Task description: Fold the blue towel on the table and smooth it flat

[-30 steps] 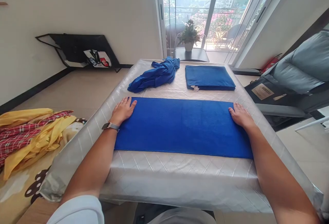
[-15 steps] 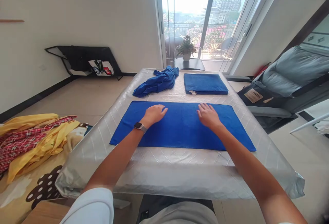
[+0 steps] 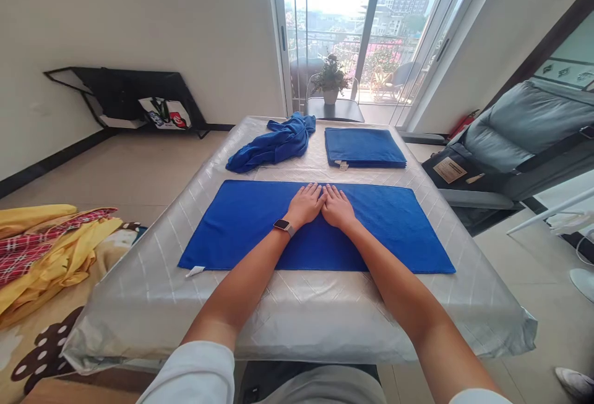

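A blue towel (image 3: pixel 390 231) lies spread flat as a wide rectangle on the table, a small white tag poking out at its near left corner. My left hand (image 3: pixel 306 203), with a watch on the wrist, rests flat on the towel near its far middle edge. Right beside it, thumbs close together, my right hand (image 3: pixel 338 207) also lies flat with fingers stretched out. Neither hand grips anything. Behind the towel sit a crumpled blue cloth (image 3: pixel 273 142) on the left and a neat stack of folded blue towels (image 3: pixel 365 146) on the right.
The table (image 3: pixel 315 323) has a shiny silver cover. Yellow and red plaid cloths (image 3: pixel 51 255) lie on a bed at left. A grey reclining chair (image 3: pixel 515 132) stands at right. Beyond the table, a potted plant (image 3: pixel 330 82) is on a chair by the glass door.
Both hands have slid inward over the towel, from well apart to side by side at its middle. The white corner tag now shows. My view has shifted slightly.
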The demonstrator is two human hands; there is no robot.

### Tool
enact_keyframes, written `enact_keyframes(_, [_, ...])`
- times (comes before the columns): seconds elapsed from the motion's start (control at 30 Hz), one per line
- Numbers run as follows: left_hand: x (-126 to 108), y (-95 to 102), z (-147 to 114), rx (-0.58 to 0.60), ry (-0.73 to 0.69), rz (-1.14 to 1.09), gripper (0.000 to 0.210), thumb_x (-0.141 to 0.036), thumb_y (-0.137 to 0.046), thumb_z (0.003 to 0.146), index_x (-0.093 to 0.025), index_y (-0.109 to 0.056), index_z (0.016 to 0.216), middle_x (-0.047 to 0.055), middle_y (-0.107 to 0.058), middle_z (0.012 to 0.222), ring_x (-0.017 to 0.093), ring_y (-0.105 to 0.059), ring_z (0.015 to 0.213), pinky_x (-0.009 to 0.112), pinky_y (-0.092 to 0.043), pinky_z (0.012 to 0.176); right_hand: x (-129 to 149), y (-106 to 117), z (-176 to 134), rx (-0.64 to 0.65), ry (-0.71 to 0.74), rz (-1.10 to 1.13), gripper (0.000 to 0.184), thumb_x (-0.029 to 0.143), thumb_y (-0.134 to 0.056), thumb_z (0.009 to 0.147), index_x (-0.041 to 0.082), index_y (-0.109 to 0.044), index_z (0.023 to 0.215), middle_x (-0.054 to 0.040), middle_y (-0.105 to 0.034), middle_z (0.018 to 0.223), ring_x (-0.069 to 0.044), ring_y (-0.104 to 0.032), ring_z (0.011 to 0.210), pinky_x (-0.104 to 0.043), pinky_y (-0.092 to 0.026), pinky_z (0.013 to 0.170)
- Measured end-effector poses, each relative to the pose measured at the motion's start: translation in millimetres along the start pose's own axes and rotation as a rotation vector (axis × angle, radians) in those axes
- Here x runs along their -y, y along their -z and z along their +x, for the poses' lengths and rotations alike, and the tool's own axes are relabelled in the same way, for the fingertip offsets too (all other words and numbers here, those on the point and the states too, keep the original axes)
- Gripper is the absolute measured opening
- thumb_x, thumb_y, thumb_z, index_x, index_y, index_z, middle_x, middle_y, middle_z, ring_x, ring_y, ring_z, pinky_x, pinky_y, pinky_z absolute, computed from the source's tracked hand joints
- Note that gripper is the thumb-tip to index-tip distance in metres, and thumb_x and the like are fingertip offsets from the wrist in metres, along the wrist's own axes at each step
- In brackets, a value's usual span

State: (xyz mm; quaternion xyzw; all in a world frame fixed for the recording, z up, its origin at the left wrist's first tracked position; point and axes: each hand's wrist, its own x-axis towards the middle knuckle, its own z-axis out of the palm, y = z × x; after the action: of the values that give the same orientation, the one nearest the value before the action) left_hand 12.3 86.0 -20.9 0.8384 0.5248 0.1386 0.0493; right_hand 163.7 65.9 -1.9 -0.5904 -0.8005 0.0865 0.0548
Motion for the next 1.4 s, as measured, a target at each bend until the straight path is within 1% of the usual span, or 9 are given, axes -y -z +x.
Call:
enact_keyframes(0.13, [11, 6.0, -2, 0.048, 0.036, -0.008, 0.068, -0.057, -0.019, 0.109, -0.020, -0.038, 0.163, 0.011, -0.037, 0.168, 0.026, -0.028, 0.158, 0.049, -0.020, 0.130, -10, 5, 1, 0.016, -0.019, 0.011, 0.067, 0.045, -0.022, 0.109, 0.011, -0.027, 0.167, -0.0090, -0.021, 0.174, -0.023, -0.017, 0.161, -0.043, -0.012, 0.131])
enact_keyframes(0.23, [35, 15.8, -10, 0.073, 0.120, 0.022, 0.071, -0.059, -0.016, 0.108, -0.019, -0.036, 0.164, 0.011, -0.033, 0.170, 0.027, -0.025, 0.159, 0.050, -0.019, 0.130, -41, 11, -4, 0.016, -0.081, -0.007, 0.067, 0.049, -0.021, 0.109, 0.015, -0.026, 0.167, -0.0082, -0.020, 0.174, -0.023, -0.016, 0.161, -0.044, -0.011, 0.131])
enact_keyframes(0.37, [91, 35.2, -34, 0.089, 0.239, 0.084, 0.073, -0.057, -0.015, 0.108, -0.015, -0.034, 0.164, 0.013, -0.030, 0.171, 0.026, -0.025, 0.159, 0.048, -0.017, 0.130, -115, 22, -22, 0.019, -0.139, -0.053, 0.070, 0.053, -0.021, 0.108, 0.016, -0.024, 0.168, -0.0074, -0.020, 0.175, -0.023, -0.015, 0.162, -0.044, -0.012, 0.131])
enact_keyframes(0.5, [160, 53.7, -65, 0.076, 0.387, 0.121, 0.074, -0.056, -0.015, 0.107, -0.013, -0.032, 0.164, 0.013, -0.028, 0.171, 0.026, -0.022, 0.160, 0.049, -0.015, 0.131, -192, 32, -46, -0.020, -0.305, -0.095, 0.073, 0.054, -0.018, 0.107, 0.014, -0.024, 0.168, -0.0102, -0.022, 0.174, -0.025, -0.018, 0.161, -0.047, -0.016, 0.131])
enact_keyframes(0.6, [198, 60.9, -82, 0.050, 0.516, 0.136, 0.077, -0.055, -0.014, 0.105, -0.009, -0.030, 0.165, 0.014, -0.025, 0.172, 0.028, -0.020, 0.161, 0.049, -0.015, 0.131, -224, 37, -54, -0.019, -0.393, -0.085, 0.076, 0.055, -0.018, 0.106, 0.012, -0.022, 0.168, -0.0111, -0.020, 0.175, -0.028, -0.019, 0.161, -0.050, -0.018, 0.131])
enact_keyframes(0.67, [211, 62.4, -87, 0.050, 0.570, 0.135, 0.079, -0.057, -0.012, 0.105, -0.009, -0.029, 0.165, 0.013, -0.024, 0.173, 0.029, -0.020, 0.160, 0.049, -0.016, 0.131, -232, 38, -55, -0.004, -0.405, -0.071, 0.078, 0.057, -0.017, 0.106, 0.011, -0.022, 0.169, -0.0105, -0.019, 0.175, -0.029, -0.018, 0.161, -0.050, -0.019, 0.131])
enact_keyframes(0.83, [217, 61.9, -88, 0.033, 0.588, 0.135, 0.082, -0.063, -0.011, 0.103, -0.013, -0.030, 0.165, 0.011, -0.026, 0.172, 0.028, -0.022, 0.160, 0.050, -0.018, 0.130, -233, 38, -51, 0.002, -0.398, -0.073, 0.079, 0.056, -0.016, 0.106, 0.008, -0.022, 0.168, -0.0118, -0.020, 0.175, -0.029, -0.019, 0.161, -0.049, -0.018, 0.131])
enact_keyframes(1.07, [216, 65.3, -88, 0.011, 0.599, 0.134, 0.078, -0.060, -0.015, 0.104, -0.012, -0.032, 0.164, 0.013, -0.027, 0.171, 0.029, -0.025, 0.159, 0.052, -0.019, 0.130, -236, 37, -52, -0.024, -0.395, -0.081, 0.077, 0.056, -0.017, 0.106, 0.012, -0.026, 0.167, -0.0116, -0.024, 0.174, -0.028, -0.021, 0.160, -0.049, -0.021, 0.130])
enact_keyframes(1.4, [191, 77.3, -87, -0.081, 0.666, 0.161, 0.073, -0.049, -0.020, 0.104, -0.002, -0.044, 0.155, 0.022, -0.038, 0.165, 0.033, -0.034, 0.155, 0.053, -0.022, 0.128, -216, 45, -57, -0.098, -0.392, -0.124, 0.072, 0.048, -0.022, 0.107, 0.007, -0.031, 0.165, -0.0140, -0.026, 0.173, -0.029, -0.023, 0.159, -0.050, -0.020, 0.129])
